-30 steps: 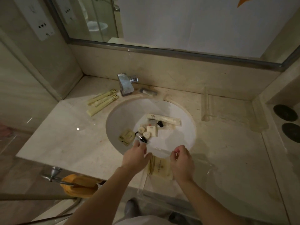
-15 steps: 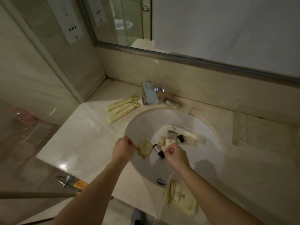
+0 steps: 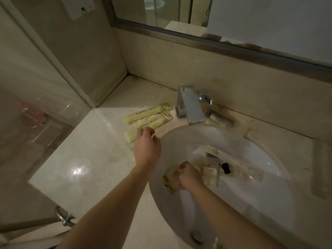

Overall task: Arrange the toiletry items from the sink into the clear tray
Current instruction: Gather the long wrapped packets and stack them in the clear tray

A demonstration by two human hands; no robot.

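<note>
My right hand is down in the white sink, fingers curled onto a flat yellow packet. To its right in the basin lie a small white box, a small bottle with a black cap and a long pale packet. My left hand reaches over the counter, fingers spread, fingertips at the near end of several long yellow packets. A clear tray shows blurred at the right edge. A corner of a second clear tray with a packet peeks in at the bottom.
A chrome faucet stands behind the basin, with a small grey bottle lying beside it. The drain is near the front. A glass partition closes the left side; a metal bar sits below the counter edge.
My left hand went from the sink's left rim up to the long packets on the counter. My right hand shifted left onto the flat yellow packet. The view swung left.
</note>
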